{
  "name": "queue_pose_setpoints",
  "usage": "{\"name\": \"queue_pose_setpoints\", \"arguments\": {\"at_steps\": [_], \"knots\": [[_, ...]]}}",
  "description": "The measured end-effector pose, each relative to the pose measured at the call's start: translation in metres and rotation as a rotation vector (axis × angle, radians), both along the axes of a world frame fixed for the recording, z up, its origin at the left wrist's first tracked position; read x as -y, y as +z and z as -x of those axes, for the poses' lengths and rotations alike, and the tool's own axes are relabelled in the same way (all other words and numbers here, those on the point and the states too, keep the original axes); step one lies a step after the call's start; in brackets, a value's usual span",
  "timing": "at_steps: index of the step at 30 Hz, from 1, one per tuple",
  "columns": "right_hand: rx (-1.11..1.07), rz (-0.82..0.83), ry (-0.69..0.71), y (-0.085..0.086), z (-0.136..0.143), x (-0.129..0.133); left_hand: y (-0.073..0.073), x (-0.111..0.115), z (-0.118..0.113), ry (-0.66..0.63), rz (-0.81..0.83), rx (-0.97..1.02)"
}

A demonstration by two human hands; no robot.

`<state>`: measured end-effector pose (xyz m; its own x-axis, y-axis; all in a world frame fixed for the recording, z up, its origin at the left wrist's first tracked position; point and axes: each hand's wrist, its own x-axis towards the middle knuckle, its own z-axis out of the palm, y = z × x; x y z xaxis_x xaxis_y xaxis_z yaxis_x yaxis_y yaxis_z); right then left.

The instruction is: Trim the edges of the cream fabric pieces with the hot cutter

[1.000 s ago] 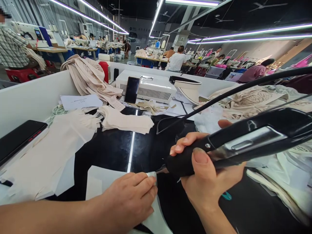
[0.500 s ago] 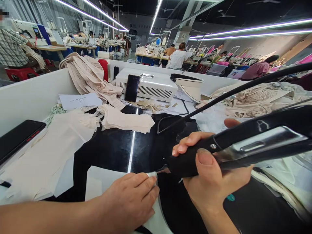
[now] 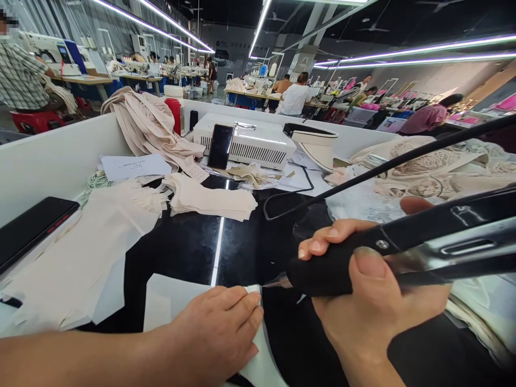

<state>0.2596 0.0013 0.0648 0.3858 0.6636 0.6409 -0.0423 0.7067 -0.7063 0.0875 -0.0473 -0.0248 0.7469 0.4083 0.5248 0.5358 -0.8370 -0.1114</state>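
My left hand [image 3: 223, 328] is closed, its fingers pressed together over a white fabric piece [image 3: 163, 295] on the black tabletop. The fabric's edge pokes out by my index fingertip, and its right part runs down below the hand. My right hand [image 3: 374, 301] grips a black handheld tool [image 3: 342, 266] with a silver lever and a thin metal tip. My fingers curl round its grip and my thumb lies along the near side. The tip points left, close to the fabric edge by my left fingertips; I cannot tell whether it touches.
Cream fabric stacks [image 3: 213, 203] lie ahead, with more cream pieces [image 3: 108, 231] at left. A black cable [image 3: 363, 174] crosses on the right. A phone [image 3: 220, 146] leans on a white vented box [image 3: 258, 150]. Lace pieces [image 3: 419, 158] pile at right. Several people sit at machines beyond.
My right hand and the tool have shifted right, drawing the tip a little away from my left fingertips. My left hand stays in place on the white fabric.
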Motion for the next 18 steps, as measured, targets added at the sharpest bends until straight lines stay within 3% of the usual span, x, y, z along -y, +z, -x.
{"name": "queue_pose_setpoints", "arguments": {"at_steps": [6,18], "knots": [[0.057,-0.052,0.089,-0.009,0.0,-0.002,-0.003,0.0,-0.001,0.002,-0.058,-0.064],[0.052,-0.03,0.048,-0.011,0.001,0.0,-0.004,0.001,-0.001,-0.006,-0.087,-0.098]]}}
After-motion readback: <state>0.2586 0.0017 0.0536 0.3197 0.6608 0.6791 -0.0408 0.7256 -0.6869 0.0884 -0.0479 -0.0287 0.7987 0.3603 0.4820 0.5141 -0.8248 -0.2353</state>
